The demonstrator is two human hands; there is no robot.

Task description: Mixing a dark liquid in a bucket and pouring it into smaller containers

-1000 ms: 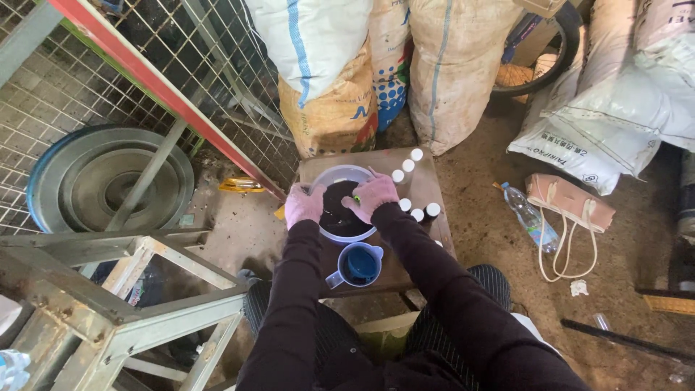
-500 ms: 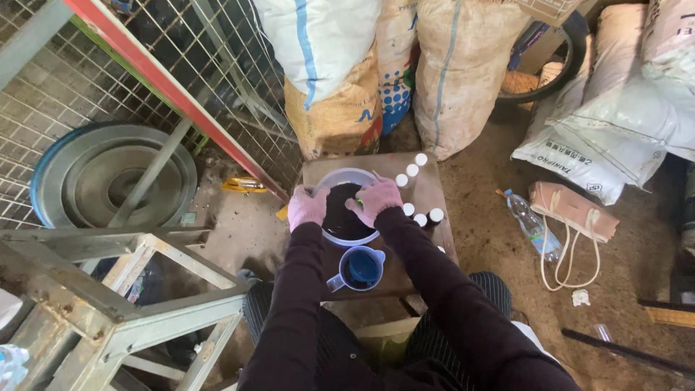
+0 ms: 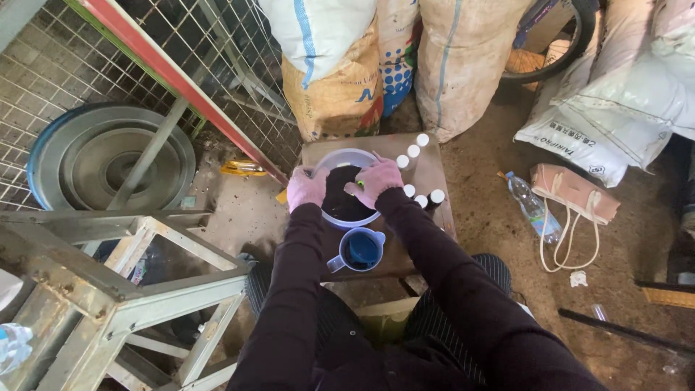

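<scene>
On a small brown wooden table [image 3: 434, 174] stands a pale bowl [image 3: 346, 161] full of a dark substance. My left hand [image 3: 305, 189], in a pink glove, grips the bowl's left rim. My right hand [image 3: 374, 181], also gloved in pink, is over the bowl's right side with fingers closed on a small green-tipped thing. Several dark bottles with white caps [image 3: 414, 151] stand in a row right of the bowl. A blue jug [image 3: 360, 250] sits on the table's near edge, below the bowl.
Large filled sacks [image 3: 340, 65] lean behind the table. A wire mesh fence with a red bar [image 3: 170, 76] and a round metal basin [image 3: 108, 156] are at left. A metal frame [image 3: 123, 289] stands near left. A plastic bottle [image 3: 532, 206] and a pink bag [image 3: 575, 192] lie right.
Both hands stay at the bowl; the view has shifted slightly and my right hand has edged a little over the bowl's right side.
</scene>
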